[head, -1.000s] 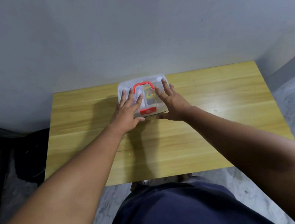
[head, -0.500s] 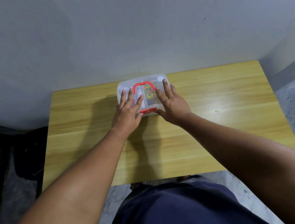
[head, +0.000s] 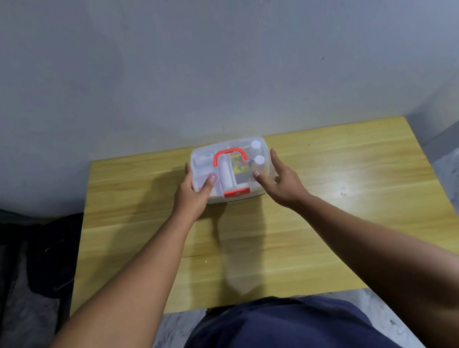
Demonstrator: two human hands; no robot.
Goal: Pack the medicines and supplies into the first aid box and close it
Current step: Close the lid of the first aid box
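The clear plastic first aid box stands at the far middle of the wooden table, its lid down, with a red handle lying flat on top and a red latch at the near side. Through the lid I see white bottles, a roll and a yellow packet. My left hand grips the box's left side, thumb on the lid. My right hand holds the right side, thumb on the lid and fingers along the wall.
A grey wall rises right behind the table's far edge. Dark objects lie on the floor to the left of the table. Marbled floor shows on the right and in front of the near edge.
Both hands have slid off the top of the lid outward to the box's left and right sides. The box has stayed in place.
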